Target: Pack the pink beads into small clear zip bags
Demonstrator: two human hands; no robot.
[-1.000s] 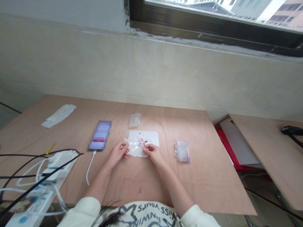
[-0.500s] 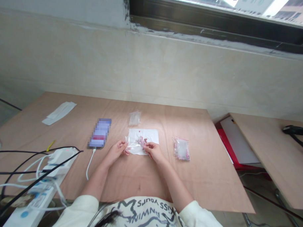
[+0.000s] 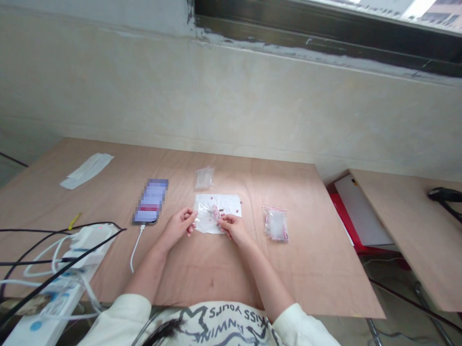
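On the table in front of me lies a white sheet (image 3: 233,202). Over it I hold a small clear plastic bag (image 3: 204,215) by its two sides. My left hand (image 3: 179,226) pinches its left end between thumb and fingers. The opposite end is pinched by my right hand (image 3: 236,228), close to a cluster of small pink pieces (image 3: 215,212) that look like beads. Several tiny red-pink bits are scattered on the sheet, and one lies by its right edge. Glare on the plastic hides which pieces are inside the bag.
A clear bag (image 3: 204,178) lies behind the sheet, and another bag with pink bits (image 3: 276,225) to the right. To the left are a phone (image 3: 151,201) on a white cable, white strips (image 3: 87,171), and a power strip (image 3: 65,298) with tangled cords.
More small red-pink bits now lie scattered on the white sheet and by its right edge. Both hands keep their pinch, with the left fingers slightly shifted. The view has tilted a little.
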